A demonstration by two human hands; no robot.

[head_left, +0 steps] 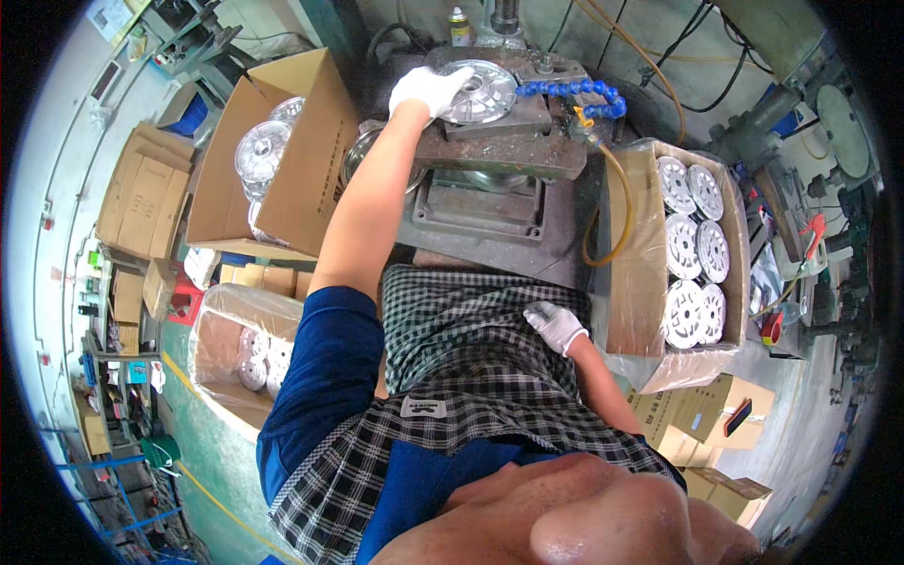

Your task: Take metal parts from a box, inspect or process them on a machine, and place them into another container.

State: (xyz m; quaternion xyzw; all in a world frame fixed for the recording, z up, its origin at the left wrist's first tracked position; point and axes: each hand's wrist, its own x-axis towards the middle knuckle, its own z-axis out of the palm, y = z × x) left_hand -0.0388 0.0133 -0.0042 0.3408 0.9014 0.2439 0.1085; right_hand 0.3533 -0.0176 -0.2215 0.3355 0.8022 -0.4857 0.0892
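My left hand (426,91), in a white glove, holds the left edge of a round silver metal disc (485,94) with a spoked pattern and a central hole. The disc lies on the steel block of the press (508,149), and the fingers under its rim are partly hidden. My right hand (556,328), also gloved in white, rests on the checked apron (471,311) over my thigh, its fingers stretched out and holding nothing. A blue segmented hose (574,88) reaches toward the disc's right edge.
To the left, a tall cardboard box (325,141) contains silver discs; a plastic-lined box (226,330) below it has more. At right stands another lined box (633,254) with several stacked discs. A yellow hose (625,202) hangs by the press. A spray can (460,28) stands behind.
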